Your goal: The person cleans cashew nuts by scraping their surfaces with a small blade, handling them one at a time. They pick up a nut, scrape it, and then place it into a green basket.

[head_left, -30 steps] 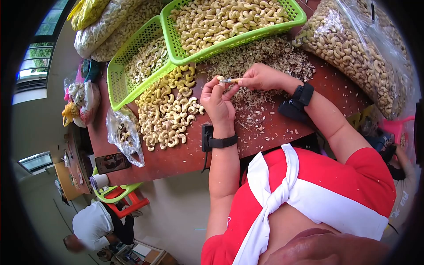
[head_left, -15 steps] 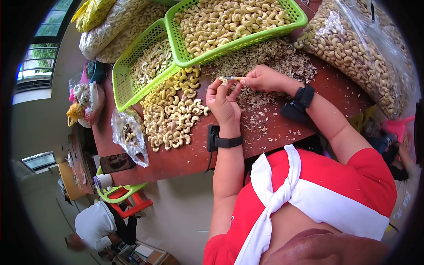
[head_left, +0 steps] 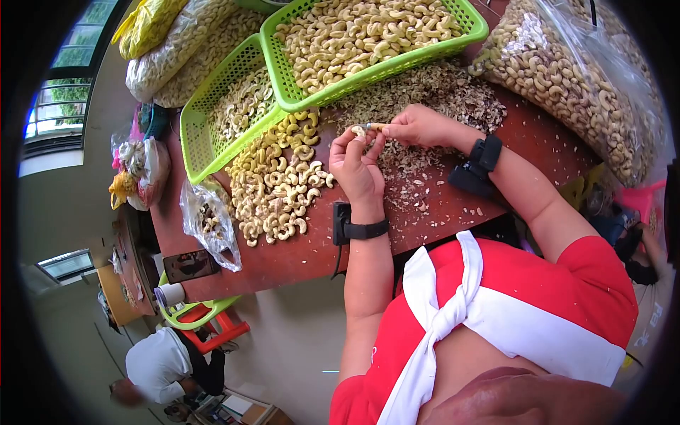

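Observation:
My left hand (head_left: 356,170) pinches a pale cashew (head_left: 359,132) at its fingertips, above the dark red table. In my right hand (head_left: 423,126) is a small tool with a light brown handle (head_left: 377,126), its metal end at the cashew. Brown skin flakes (head_left: 439,92) lie under and behind my right hand. A pile of cashews (head_left: 273,188) spreads to the left of my left hand. Behind the hands, a green basket (head_left: 375,71) holds many cashews, and a second green basket (head_left: 190,145) at its left holds smaller pieces.
A large clear bag of cashews (head_left: 559,78) stands at the right. More full bags (head_left: 166,57) are at the back left. Near the table's left edge lie a small plastic bag (head_left: 212,223), a phone (head_left: 190,265) and a cup (head_left: 170,294). A person (head_left: 159,361) bends over at the lower left.
The view has shifted slightly. Both hands stay together at the cashew, with the tool's end still against it.

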Motion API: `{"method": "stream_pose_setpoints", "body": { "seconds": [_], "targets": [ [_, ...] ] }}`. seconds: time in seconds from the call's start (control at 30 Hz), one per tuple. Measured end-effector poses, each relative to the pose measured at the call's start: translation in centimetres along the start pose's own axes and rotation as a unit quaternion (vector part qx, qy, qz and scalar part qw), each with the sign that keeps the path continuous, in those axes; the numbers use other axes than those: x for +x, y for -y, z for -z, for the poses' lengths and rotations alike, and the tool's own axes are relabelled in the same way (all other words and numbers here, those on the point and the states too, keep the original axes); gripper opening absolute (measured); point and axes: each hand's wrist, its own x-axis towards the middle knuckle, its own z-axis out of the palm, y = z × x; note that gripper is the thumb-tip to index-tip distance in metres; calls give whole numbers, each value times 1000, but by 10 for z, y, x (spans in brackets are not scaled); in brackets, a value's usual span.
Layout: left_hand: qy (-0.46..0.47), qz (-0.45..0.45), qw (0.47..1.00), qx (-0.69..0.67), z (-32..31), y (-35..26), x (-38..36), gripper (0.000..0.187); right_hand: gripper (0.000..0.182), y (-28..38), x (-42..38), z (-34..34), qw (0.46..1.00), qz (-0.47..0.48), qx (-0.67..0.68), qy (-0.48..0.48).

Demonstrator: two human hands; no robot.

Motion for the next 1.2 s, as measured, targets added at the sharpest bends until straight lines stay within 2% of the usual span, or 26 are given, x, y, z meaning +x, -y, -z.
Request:
{"method": "stream_pose_setpoints", "body": {
  "seconds": [0.23,0.4,0.63,1.2],
  "targets": [
    [-20,9,1000,-15,1,-1,2,21,34,1,-1,1,999,4,26,33],
    [34,58,996,-58,6,0,3,26,34,0,-2,3,999,-6,19,25],
    [60,60,996,-23,6,2,3,24,34,1,-3,4,999,-2,21,34],
    [54,57,995,-56,4,-1,0,23,32,-5,2,6,999,1,18,33]
  ]
}}
